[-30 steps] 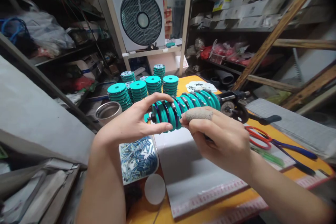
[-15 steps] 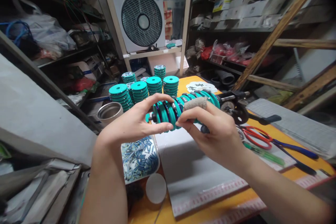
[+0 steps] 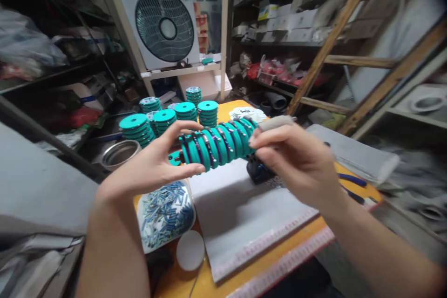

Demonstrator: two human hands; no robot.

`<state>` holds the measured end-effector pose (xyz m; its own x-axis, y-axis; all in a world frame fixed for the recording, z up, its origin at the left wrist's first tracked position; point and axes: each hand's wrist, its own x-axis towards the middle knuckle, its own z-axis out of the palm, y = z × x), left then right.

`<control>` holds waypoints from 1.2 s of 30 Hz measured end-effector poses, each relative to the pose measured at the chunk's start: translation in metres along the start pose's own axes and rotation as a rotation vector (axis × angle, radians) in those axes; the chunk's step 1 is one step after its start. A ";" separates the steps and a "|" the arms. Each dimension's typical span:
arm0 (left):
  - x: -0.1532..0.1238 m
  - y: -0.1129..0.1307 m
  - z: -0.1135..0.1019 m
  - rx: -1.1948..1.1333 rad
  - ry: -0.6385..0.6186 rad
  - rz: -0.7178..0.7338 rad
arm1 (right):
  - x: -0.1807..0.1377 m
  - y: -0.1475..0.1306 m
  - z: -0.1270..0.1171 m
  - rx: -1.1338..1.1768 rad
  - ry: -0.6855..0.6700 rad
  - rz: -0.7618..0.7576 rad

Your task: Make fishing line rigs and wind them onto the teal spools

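A row of teal spools [image 3: 216, 144] threaded on a rod sits between my hands, above the table. My left hand [image 3: 153, 167] cups the rod's left end, thumb below and fingers curled over the top spools. My right hand [image 3: 296, 158], with a bandaged forefinger, pinches the spools at the right end of the row. A dark clamp or tool [image 3: 258, 173] shows just under my right hand; how it joins the rod is hidden.
Stacks of teal spools [image 3: 164, 121] stand at the table's far edge beside a metal tin [image 3: 118, 153]. A dish of small blue tubes [image 3: 164, 214] and a white lid [image 3: 190, 250] lie near me. Grey sheet [image 3: 244, 219] covers the orange table [image 3: 279, 265]. A fan [image 3: 164, 18] and cluttered shelves stand behind.
The view has swung right, so everything sits further left in the picture. My right hand has slid along the row toward its right end. The scissors are out of sight now.
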<state>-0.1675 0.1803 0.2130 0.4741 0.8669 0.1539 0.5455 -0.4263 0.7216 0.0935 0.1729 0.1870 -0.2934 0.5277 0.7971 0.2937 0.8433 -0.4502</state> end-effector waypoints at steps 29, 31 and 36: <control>-0.006 -0.012 -0.007 0.007 0.016 -0.082 | -0.133 0.069 -0.047 -0.592 -0.278 0.379; -0.007 -0.009 -0.008 0.016 0.010 -0.071 | -0.115 0.055 -0.044 -0.506 -0.240 0.288; -0.009 -0.002 -0.007 0.062 0.007 -0.024 | -0.050 0.007 -0.014 -0.361 -0.072 -0.010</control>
<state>-0.1779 0.1748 0.2152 0.4557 0.8787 0.1419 0.5982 -0.4204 0.6823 0.1229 0.1506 0.1496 -0.3575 0.5362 0.7647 0.5885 0.7651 -0.2613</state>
